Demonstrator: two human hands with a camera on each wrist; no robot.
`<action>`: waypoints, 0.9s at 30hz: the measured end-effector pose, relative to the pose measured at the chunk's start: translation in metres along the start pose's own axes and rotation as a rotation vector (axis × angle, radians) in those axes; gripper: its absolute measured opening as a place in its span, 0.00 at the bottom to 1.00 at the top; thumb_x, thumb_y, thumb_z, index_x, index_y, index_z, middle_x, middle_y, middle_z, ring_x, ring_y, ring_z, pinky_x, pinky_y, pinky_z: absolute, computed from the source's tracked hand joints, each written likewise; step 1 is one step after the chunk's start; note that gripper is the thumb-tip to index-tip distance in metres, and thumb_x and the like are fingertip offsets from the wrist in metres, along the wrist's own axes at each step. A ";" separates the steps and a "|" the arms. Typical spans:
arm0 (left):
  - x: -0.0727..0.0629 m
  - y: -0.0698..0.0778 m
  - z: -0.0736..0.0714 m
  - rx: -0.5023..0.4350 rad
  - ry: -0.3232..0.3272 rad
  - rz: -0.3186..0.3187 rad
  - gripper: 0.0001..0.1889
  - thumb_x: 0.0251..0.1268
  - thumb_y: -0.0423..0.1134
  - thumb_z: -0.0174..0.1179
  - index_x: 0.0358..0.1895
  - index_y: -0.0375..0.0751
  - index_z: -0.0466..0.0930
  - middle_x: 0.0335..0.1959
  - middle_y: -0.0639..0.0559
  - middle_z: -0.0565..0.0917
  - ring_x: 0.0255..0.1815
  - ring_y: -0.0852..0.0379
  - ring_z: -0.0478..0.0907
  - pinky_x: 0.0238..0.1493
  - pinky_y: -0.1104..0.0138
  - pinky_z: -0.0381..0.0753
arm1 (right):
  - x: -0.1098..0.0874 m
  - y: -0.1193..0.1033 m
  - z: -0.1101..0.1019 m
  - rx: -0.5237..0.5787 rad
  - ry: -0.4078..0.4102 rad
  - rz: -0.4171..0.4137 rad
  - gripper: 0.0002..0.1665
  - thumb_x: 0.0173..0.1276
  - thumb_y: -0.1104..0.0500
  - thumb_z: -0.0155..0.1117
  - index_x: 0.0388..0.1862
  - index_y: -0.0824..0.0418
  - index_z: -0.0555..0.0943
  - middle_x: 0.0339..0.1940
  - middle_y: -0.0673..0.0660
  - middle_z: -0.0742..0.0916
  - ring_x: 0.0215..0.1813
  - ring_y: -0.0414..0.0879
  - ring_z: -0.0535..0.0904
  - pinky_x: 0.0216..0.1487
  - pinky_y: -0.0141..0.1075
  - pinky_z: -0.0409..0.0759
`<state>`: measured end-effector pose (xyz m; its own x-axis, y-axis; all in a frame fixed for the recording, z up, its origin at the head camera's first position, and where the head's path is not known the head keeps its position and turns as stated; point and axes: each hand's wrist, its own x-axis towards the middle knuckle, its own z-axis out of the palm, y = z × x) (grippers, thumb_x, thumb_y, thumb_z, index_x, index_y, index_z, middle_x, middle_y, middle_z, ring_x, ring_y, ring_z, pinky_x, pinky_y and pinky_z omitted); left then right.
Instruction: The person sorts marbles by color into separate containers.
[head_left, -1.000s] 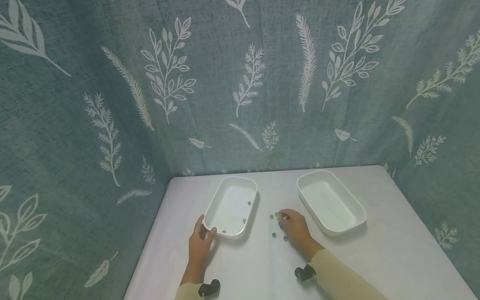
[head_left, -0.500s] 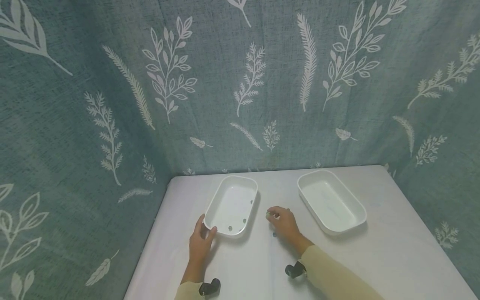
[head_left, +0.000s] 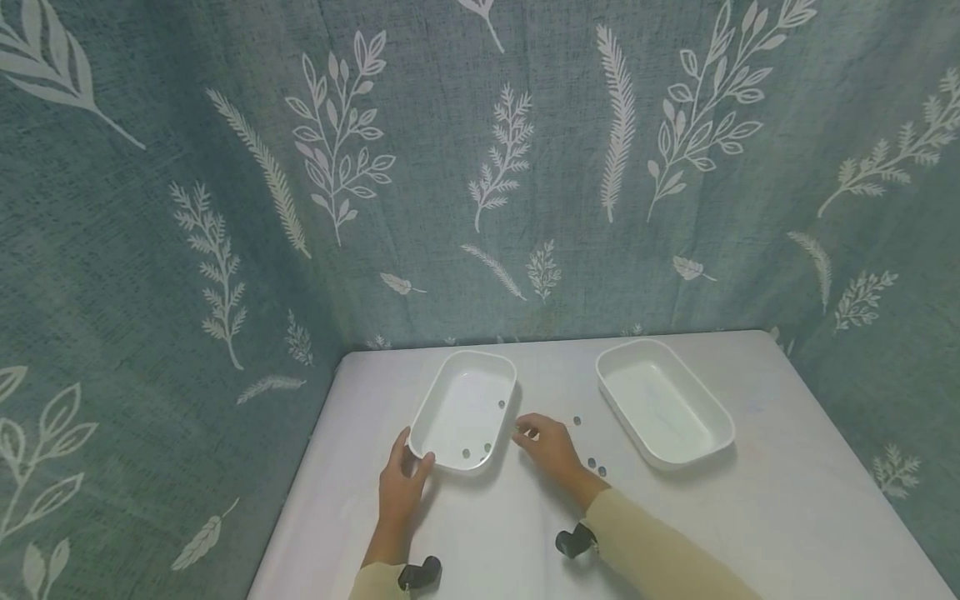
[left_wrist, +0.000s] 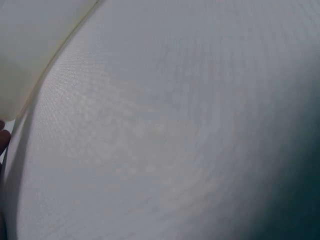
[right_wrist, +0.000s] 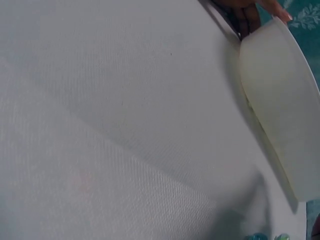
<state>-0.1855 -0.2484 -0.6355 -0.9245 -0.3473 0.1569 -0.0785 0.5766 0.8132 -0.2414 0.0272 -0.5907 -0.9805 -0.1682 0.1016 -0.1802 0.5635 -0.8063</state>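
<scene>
In the head view my left hand (head_left: 401, 487) grips the near left corner of a white rectangular tray (head_left: 425, 408), thumb on the near rim and fingers on the left side. Several small marbles are about: three lie in this tray, one of them the marble (head_left: 466, 453) near its front. My right hand (head_left: 551, 446) is just right of the tray, pinching a small greenish marble (head_left: 517, 428) partly hidden by the fingertips. Behind that hand, three dark marbles lie on the table, including the marble (head_left: 577, 421). Teal and green marbles (right_wrist: 258, 236) show at the right wrist view's bottom edge.
A second white tray (head_left: 663, 408) stands to the right, with no marbles visible inside. The white-covered table (head_left: 480, 533) meets a green leaf-patterned curtain (head_left: 435, 167) at the back and sides. Dark wrist devices (head_left: 576, 542) sit at both cuffs.
My right hand has moved left toward the left tray with the marble, uncovering marbles on the table behind it. A marble in that tray has rolled slightly right. My left hand stays put.
</scene>
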 end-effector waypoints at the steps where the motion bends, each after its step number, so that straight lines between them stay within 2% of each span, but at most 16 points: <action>1: 0.000 0.000 0.000 0.001 -0.001 0.001 0.40 0.61 0.58 0.64 0.74 0.51 0.60 0.72 0.45 0.65 0.73 0.41 0.58 0.70 0.40 0.53 | 0.000 -0.001 0.001 -0.002 -0.002 -0.006 0.15 0.68 0.51 0.64 0.51 0.54 0.83 0.39 0.44 0.84 0.41 0.40 0.78 0.42 0.37 0.79; 9: -0.001 0.004 0.000 0.007 -0.003 0.004 0.40 0.61 0.60 0.63 0.74 0.52 0.59 0.73 0.47 0.64 0.74 0.42 0.57 0.70 0.41 0.52 | -0.002 -0.011 0.010 -0.048 -0.039 -0.046 0.13 0.69 0.52 0.62 0.51 0.51 0.82 0.39 0.43 0.84 0.40 0.38 0.78 0.40 0.34 0.79; 20: -0.001 0.003 0.002 0.005 0.025 0.051 0.39 0.62 0.56 0.63 0.74 0.49 0.60 0.72 0.47 0.66 0.72 0.42 0.59 0.70 0.42 0.54 | -0.008 -0.023 0.019 -0.018 -0.054 -0.058 0.14 0.69 0.49 0.63 0.51 0.51 0.82 0.39 0.42 0.84 0.38 0.37 0.77 0.37 0.31 0.78; 27: -0.002 0.002 0.001 0.012 0.026 0.046 0.40 0.62 0.59 0.62 0.74 0.49 0.61 0.71 0.47 0.67 0.72 0.43 0.60 0.70 0.43 0.55 | -0.011 -0.024 0.024 0.002 -0.080 -0.075 0.15 0.69 0.48 0.63 0.50 0.52 0.82 0.39 0.42 0.83 0.39 0.36 0.76 0.38 0.32 0.79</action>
<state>-0.1846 -0.2456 -0.6343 -0.9174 -0.3393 0.2082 -0.0412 0.6011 0.7981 -0.2249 -0.0040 -0.5866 -0.9549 -0.2741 0.1146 -0.2524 0.5453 -0.7993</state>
